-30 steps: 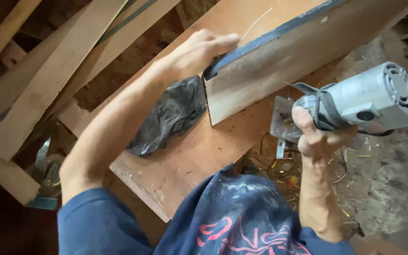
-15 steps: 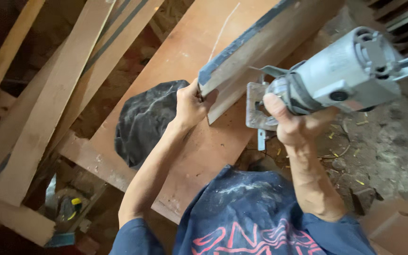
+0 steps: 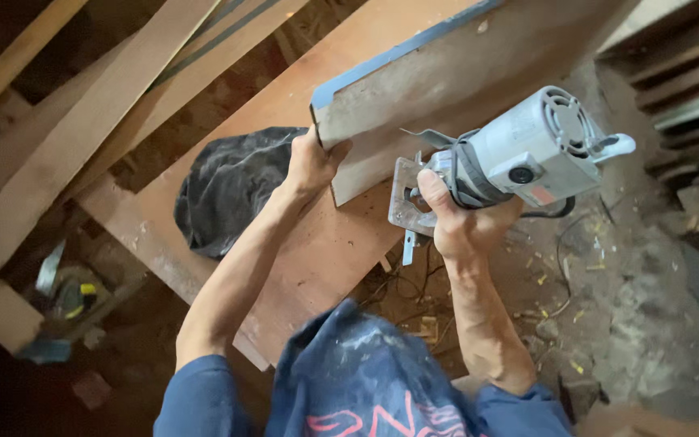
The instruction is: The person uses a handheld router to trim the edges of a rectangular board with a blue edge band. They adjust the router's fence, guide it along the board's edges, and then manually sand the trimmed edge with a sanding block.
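Note:
My left hand point(image 3: 315, 163) grips the near end of a worn board point(image 3: 463, 97) with a blue-grey strip along its far edge. The board lies slanted across a wide brown wooden panel point(image 3: 317, 251). My right hand point(image 3: 456, 220) holds a grey electric trimmer point(image 3: 519, 158) by its body. The trimmer's square metal base point(image 3: 408, 198) sits against the board's lower edge, just right of my left hand. Its black cord trails off to the right.
A crumpled black plastic bag point(image 3: 232, 190) lies on the panel left of my left arm. Long timber planks point(image 3: 82, 121) slant across the upper left. Dusty ground with wood chips point(image 3: 608, 299) lies right. Small tools point(image 3: 70, 295) sit low left.
My left hand slid down the board to its near end. My right hand brought the trimmer left and in against the board's edge. The view shifted with my head.

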